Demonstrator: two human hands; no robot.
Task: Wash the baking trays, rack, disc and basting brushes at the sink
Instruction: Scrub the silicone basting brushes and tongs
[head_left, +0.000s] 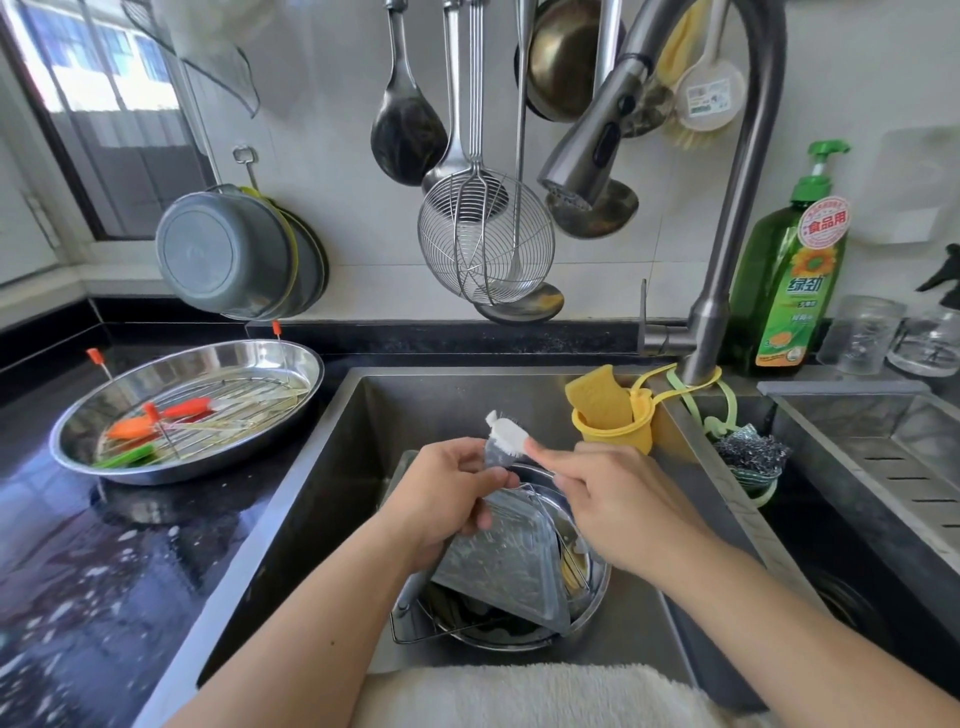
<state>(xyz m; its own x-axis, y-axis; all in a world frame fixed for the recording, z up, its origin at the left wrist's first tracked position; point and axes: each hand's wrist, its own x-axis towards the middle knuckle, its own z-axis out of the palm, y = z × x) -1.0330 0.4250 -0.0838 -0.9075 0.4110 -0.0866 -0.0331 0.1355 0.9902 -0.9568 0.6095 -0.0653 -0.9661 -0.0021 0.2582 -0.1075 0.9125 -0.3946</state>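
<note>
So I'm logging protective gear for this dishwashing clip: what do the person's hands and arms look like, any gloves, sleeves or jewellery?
Both are bare: the left hand and right hand wear no gloves, no rings or watch show, and both forearms are uncovered, with no sleeve in view.

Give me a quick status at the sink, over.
Left hand grips clear brush bristles; right hand pinches white handle. Both over trays in sink. Tap off, nothing blocking.

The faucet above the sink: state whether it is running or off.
Off: no water falls from the faucet spray head above the sink.
</note>
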